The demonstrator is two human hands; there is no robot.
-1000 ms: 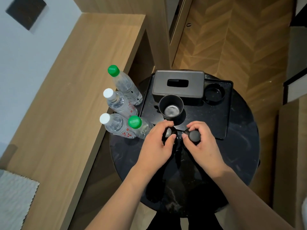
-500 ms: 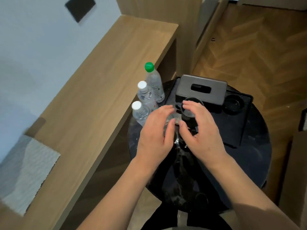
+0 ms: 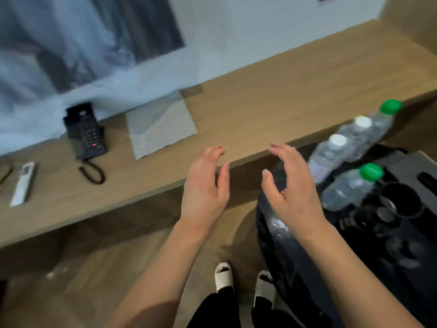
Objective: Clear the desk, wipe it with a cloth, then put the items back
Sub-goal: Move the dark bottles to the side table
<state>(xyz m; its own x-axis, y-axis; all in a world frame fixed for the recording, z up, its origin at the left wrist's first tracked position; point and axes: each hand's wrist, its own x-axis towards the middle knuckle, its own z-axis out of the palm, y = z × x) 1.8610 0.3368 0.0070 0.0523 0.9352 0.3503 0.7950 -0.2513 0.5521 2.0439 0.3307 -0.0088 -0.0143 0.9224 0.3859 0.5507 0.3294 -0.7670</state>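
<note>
Both hands raised in mid-air, empty. Left hand (image 3: 205, 185) hangs over the desk's (image 3: 260, 110) front edge, fingers loosely bent and spread, thumb apart from them, holding nothing. Right hand (image 3: 289, 185) hovers just off the front edge, over the near-left rim of the round black table (image 3: 283, 252), fingers likewise half-curled and apart, gripping nothing. Palms face each other with a clear gap between.

Desk: long wooden top running along the wall. Cloth (image 3: 160, 125), pale grey and textured, lies flat near the back edge, roughly mid-desk, one corner folded or shaded darker. Left of it, a black telephone (image 3: 85, 133) sits against the back edge, coiled cord (image 3: 91, 172) trailing toward the front edge. Further left, a white remote control (image 3: 23, 184) lies close to the front edge. The right stretch of the desk top shows only wood.

Round table stands just beside the desk's front edge. Four clear water bottles along its rim nearest the desk: a green-capped bottle (image 3: 383, 119) farthest back, two white-capped bottles (image 3: 354, 136) (image 3: 327, 157), and a second green-capped bottle (image 3: 350, 188) nearest. Black tray (image 3: 406, 162) sits behind them with dark items on it, including a black cup (image 3: 402, 202); the rest too blurred to tell apart.

Below, two pale slippers (image 3: 223, 275) on wood floor (image 3: 71, 268).
</note>
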